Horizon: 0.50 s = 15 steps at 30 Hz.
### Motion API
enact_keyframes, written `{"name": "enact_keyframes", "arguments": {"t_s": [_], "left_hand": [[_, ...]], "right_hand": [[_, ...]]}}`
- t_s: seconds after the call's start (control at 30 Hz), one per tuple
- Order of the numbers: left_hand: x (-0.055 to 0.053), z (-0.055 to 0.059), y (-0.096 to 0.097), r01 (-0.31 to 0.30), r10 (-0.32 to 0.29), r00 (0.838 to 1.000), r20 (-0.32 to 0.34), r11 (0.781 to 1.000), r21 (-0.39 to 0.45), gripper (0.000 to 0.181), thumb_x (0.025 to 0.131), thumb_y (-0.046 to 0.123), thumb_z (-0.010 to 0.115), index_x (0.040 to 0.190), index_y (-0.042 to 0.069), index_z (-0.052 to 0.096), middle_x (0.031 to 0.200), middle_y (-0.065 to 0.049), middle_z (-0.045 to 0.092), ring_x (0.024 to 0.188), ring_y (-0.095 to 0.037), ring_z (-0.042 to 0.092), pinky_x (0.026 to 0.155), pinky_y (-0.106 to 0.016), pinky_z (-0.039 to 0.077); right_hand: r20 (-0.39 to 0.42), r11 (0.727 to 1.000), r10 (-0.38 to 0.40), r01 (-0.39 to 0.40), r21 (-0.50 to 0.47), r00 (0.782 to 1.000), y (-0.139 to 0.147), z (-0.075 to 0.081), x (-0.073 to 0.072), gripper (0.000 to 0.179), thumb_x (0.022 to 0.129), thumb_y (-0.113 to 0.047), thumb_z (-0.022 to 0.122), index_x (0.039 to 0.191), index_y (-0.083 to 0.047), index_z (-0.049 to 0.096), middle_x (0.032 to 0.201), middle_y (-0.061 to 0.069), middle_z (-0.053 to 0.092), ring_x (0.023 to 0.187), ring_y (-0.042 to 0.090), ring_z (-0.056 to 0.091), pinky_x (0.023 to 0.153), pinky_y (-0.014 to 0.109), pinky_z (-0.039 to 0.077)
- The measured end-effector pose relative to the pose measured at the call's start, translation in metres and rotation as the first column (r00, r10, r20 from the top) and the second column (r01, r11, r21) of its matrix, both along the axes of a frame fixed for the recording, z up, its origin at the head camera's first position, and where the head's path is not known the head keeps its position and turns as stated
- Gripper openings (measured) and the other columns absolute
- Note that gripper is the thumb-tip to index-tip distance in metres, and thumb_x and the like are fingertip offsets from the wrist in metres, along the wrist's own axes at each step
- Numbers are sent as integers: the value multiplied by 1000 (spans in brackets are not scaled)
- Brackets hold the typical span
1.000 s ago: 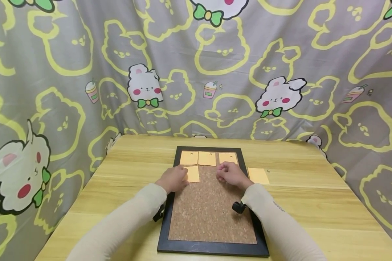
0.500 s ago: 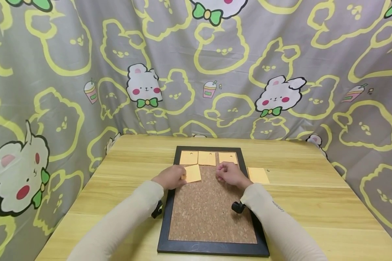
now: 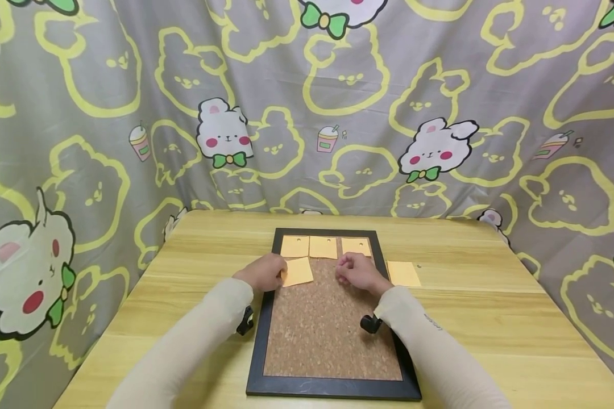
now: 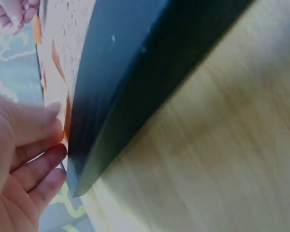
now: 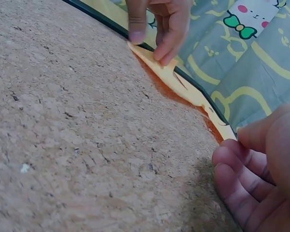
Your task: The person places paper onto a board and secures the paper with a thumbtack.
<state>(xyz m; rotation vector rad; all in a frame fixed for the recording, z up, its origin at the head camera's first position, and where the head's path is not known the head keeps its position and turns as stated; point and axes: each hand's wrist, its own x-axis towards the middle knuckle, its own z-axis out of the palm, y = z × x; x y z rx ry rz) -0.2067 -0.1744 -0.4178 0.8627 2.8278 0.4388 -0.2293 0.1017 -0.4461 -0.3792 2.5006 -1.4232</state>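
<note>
In the head view my left hand (image 3: 266,272) pinches the left edge of an orange sticky note (image 3: 299,271) on the upper left of a framed cork board (image 3: 332,335). The note sits slightly skewed, and its left edge is hidden by the fingers. My right hand (image 3: 356,270) hovers at the board's upper right, fingers curled and thumb against the index finger. In the right wrist view a tiny pale thing shows at the right thumb tip (image 5: 241,133); its kind is too small to tell. Three more notes, such as the top middle note (image 3: 323,247), line the top with small round tacks.
Another orange note (image 3: 403,274) lies on the wooden table (image 3: 491,318) right of the board, with a small tack (image 3: 419,266) by its corner. A black frame (image 3: 332,388) edges the cork. Behind the table hangs a patterned curtain (image 3: 281,68).
The left hand has drawn back a little to the left, now at the note's edge. The note has turned slightly, its right side raised toward the top. The right hand stays almost still.
</note>
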Motion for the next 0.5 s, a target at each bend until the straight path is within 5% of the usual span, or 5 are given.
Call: {"name": "enact_keyframes", "arguments": {"t_s": [0.23,0.5], "left_hand": [[-3,-6,1,-33,34,999,-36,999,16,43,87,5,68,56,14,39,52,7,27,49,-9,24,50,-24,26],[-2,-5,8,-131,127,991,-53,988,-84,22,84,25,78,82,8,64,77,1,53,68,-14,46,63,-31,44]], "right_hand": [[8,1000,8,-8,10,1000,-1,-5,0,5,94,-8,62,91,-5,61,73,4,66,66,16,62,55,27,48],[10,1000,4,-4,1,1000,-2,-3,1,5,94,-8,62,91,-5,61,73,4,66,66,16,62,55,28,47]]}}
